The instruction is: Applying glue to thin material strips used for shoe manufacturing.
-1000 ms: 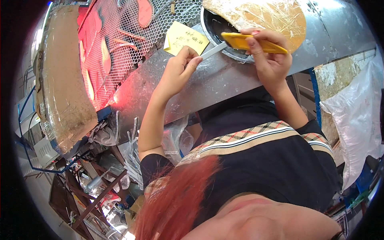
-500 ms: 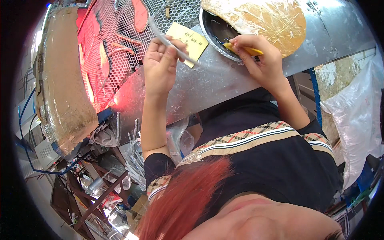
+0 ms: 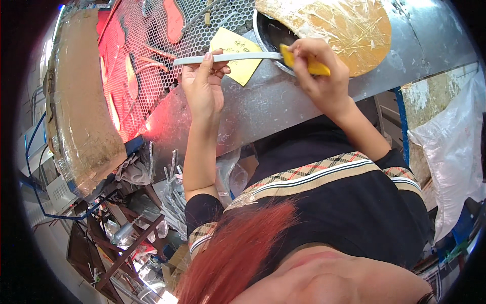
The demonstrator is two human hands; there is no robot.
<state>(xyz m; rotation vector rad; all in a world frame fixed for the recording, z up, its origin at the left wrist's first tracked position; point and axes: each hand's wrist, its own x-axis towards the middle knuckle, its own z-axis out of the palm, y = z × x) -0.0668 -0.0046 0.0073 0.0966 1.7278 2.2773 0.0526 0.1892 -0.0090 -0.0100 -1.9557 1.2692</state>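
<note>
A: The hands?
B: Right hand [image 3: 324, 81] clenched on a yellow handle [image 3: 306, 62]; its pale blade [image 3: 228, 59] pinched by the left hand [image 3: 202, 86].
A: Below them?
B: Dark bowl [image 3: 271, 33] (contents hidden), half covered by a film-wrapped board [image 3: 334, 25]; yellow note [image 3: 238, 55] on the metal table [image 3: 283, 106].

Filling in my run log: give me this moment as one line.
left hand: pinches pale strip | right hand: grips yellow-handled tool at strip's end | underneath: yellow paper on metal table
</note>
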